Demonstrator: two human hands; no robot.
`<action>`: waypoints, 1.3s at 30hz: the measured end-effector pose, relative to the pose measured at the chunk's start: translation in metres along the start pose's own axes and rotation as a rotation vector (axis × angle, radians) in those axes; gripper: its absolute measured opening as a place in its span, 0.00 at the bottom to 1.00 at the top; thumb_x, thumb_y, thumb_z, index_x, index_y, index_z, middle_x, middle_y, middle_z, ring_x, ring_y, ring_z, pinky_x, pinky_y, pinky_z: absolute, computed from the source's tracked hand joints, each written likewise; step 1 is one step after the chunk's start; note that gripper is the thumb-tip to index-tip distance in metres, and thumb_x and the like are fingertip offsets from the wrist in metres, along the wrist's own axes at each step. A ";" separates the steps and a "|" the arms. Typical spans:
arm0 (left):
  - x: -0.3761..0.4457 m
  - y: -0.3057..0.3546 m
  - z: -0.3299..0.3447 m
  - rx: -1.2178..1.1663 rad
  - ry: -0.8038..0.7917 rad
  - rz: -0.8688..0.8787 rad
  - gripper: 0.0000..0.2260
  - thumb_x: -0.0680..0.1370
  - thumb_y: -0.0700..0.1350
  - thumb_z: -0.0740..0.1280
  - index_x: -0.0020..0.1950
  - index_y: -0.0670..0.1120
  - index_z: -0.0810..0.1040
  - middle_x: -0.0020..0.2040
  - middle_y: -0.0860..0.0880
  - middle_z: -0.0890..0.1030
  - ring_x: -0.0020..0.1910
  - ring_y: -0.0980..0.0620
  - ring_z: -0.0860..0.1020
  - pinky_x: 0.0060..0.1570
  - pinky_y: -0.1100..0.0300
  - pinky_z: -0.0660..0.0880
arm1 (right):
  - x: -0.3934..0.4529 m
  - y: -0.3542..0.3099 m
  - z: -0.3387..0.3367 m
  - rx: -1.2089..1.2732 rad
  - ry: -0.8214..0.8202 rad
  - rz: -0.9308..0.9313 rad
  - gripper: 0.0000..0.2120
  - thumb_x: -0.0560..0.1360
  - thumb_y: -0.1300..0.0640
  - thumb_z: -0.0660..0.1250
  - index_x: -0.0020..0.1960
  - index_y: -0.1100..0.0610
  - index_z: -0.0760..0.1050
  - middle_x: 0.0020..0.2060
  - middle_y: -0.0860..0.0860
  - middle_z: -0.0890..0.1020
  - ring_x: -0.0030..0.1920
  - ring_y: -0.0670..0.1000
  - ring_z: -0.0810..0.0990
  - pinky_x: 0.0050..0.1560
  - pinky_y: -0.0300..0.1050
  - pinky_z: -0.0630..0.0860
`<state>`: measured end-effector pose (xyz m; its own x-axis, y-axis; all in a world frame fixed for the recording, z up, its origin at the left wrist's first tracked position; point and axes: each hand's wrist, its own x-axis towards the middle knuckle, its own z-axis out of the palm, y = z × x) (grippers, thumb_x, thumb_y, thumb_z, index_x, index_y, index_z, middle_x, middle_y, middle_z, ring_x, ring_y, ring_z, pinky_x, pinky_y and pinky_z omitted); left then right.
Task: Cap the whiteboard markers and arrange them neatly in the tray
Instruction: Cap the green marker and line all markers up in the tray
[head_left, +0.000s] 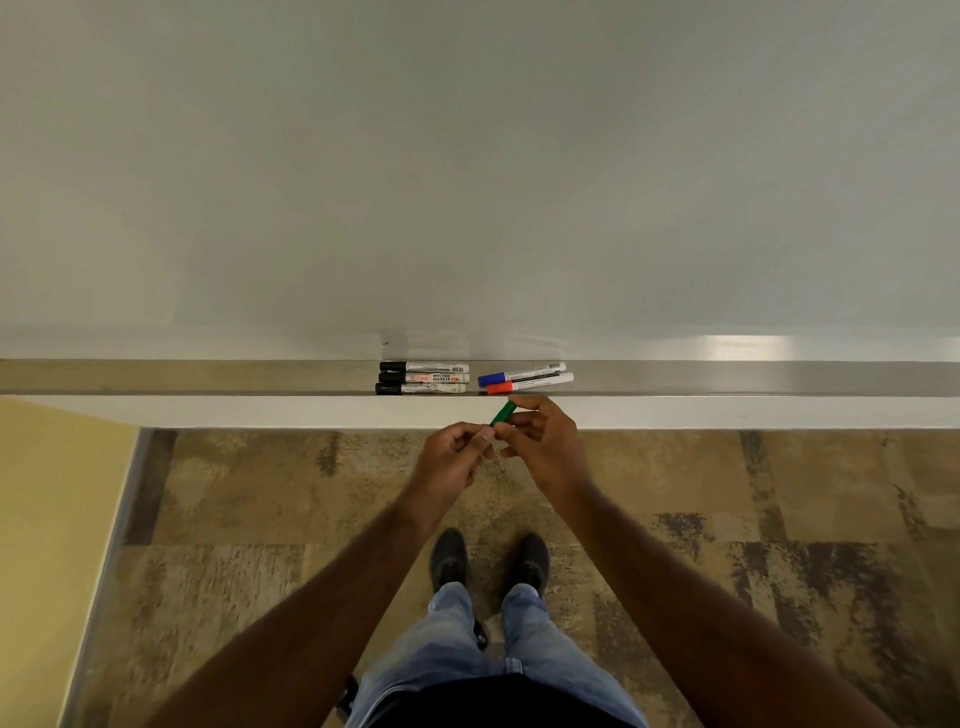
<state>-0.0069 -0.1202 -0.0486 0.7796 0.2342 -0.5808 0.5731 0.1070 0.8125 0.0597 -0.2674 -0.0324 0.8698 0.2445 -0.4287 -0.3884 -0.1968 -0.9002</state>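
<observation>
Three black-capped markers (423, 377) lie side by side in the metal tray (208, 376) under the whiteboard. Right of them lie a blue-capped marker (522, 373) and a red-capped marker (530, 383), both slightly slanted. Just below the tray's front edge, my right hand (540, 441) holds a green cap (503, 413) that points up toward the tray. My left hand (457, 454) is closed and pinches at the cap's lower end, touching my right hand. The marker body is hidden inside my hands.
The whiteboard (467, 182) fills the upper view. The tray runs the full width, bare to the left and right of the markers. Below are patterned carpet (727, 493), a yellow wall (47, 519) at left, and my shoes (488, 561).
</observation>
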 end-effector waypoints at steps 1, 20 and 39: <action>0.000 0.001 0.001 -0.009 -0.004 0.002 0.08 0.86 0.51 0.66 0.56 0.51 0.84 0.40 0.54 0.85 0.35 0.56 0.76 0.33 0.63 0.72 | 0.001 -0.002 0.000 0.011 -0.007 0.001 0.19 0.77 0.62 0.75 0.67 0.53 0.77 0.54 0.54 0.88 0.47 0.47 0.89 0.41 0.40 0.85; 0.008 0.011 0.011 -0.190 0.155 -0.059 0.13 0.85 0.53 0.66 0.69 0.52 0.77 0.61 0.52 0.86 0.62 0.53 0.82 0.61 0.50 0.79 | 0.000 0.015 -0.013 0.219 -0.048 0.265 0.09 0.84 0.54 0.66 0.60 0.57 0.80 0.49 0.55 0.88 0.50 0.57 0.89 0.48 0.48 0.85; 0.044 0.028 -0.084 0.070 0.481 0.116 0.10 0.82 0.40 0.69 0.64 0.45 0.78 0.55 0.51 0.81 0.54 0.54 0.80 0.46 0.67 0.74 | 0.074 -0.027 -0.051 0.085 0.194 0.219 0.18 0.82 0.63 0.68 0.69 0.68 0.73 0.56 0.66 0.85 0.51 0.63 0.87 0.47 0.50 0.84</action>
<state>0.0224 -0.0254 -0.0469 0.6440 0.6617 -0.3839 0.5179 -0.0077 0.8554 0.1497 -0.2920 -0.0354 0.8012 0.0178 -0.5982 -0.5901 -0.1430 -0.7946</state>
